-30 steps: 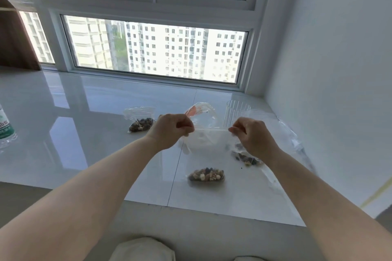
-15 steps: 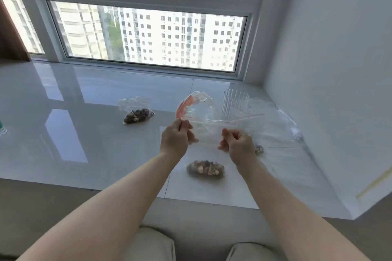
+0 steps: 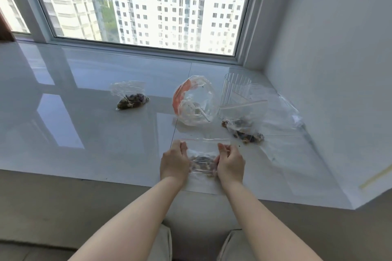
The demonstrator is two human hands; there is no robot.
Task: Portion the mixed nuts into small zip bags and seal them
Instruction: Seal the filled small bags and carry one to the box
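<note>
nut bag [image 3: 202,165] between hands, cup [image 3: 235,93] behind

Bright window [image 3: 140,12] daylight, glossy sill [image 3: 84,129] glare (edges bowed)

arms: bare to past the elbow, no sleeves | wrists: no watch or bands | legs: pale beige trousers [image 3: 161,246]

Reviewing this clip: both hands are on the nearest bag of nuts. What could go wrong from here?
The left hand and right hand grip the nearest bag at its sides below the zip strip, so an unsealed gap might go unnoticed. The open bag of nuts behind could get knocked and spill.
</note>
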